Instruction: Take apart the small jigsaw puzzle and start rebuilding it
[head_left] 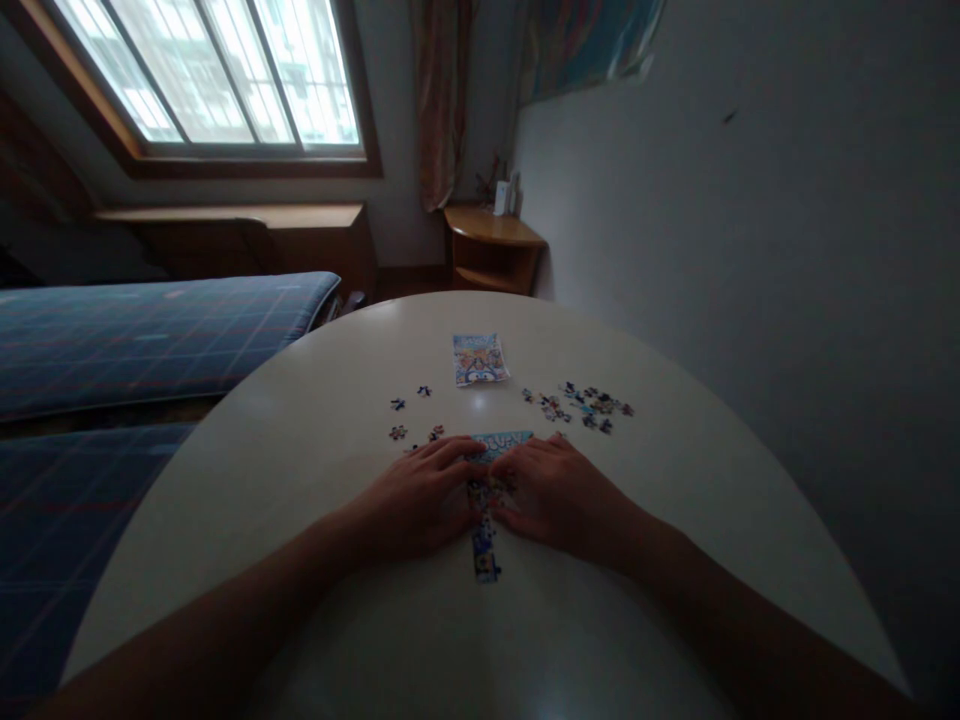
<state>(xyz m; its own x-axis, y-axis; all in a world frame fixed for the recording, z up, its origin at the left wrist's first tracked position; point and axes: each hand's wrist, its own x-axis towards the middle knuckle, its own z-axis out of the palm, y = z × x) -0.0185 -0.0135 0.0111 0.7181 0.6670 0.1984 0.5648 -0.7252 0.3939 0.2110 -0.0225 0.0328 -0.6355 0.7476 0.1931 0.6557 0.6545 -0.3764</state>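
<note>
A partly assembled jigsaw puzzle (484,556) lies on the round table in front of me, light blue at its far end and dark blue at its near end. My left hand (424,497) rests along the puzzle's left side, its fingers and thumb bent onto the pieces. From the right, my right hand (553,492) grips the puzzle's other side, with the index finger and thumb on it. Both hands cover much of the middle, so single pieces under the fingertips cannot be made out.
A pile of loose puzzle pieces (596,402) lies to the right beyond my right hand. Several scattered pieces (398,433) lie at the left. A printed picture sheet (480,360) is farther back on the white table (315,640). A plaid mattress (150,335) stands left of it.
</note>
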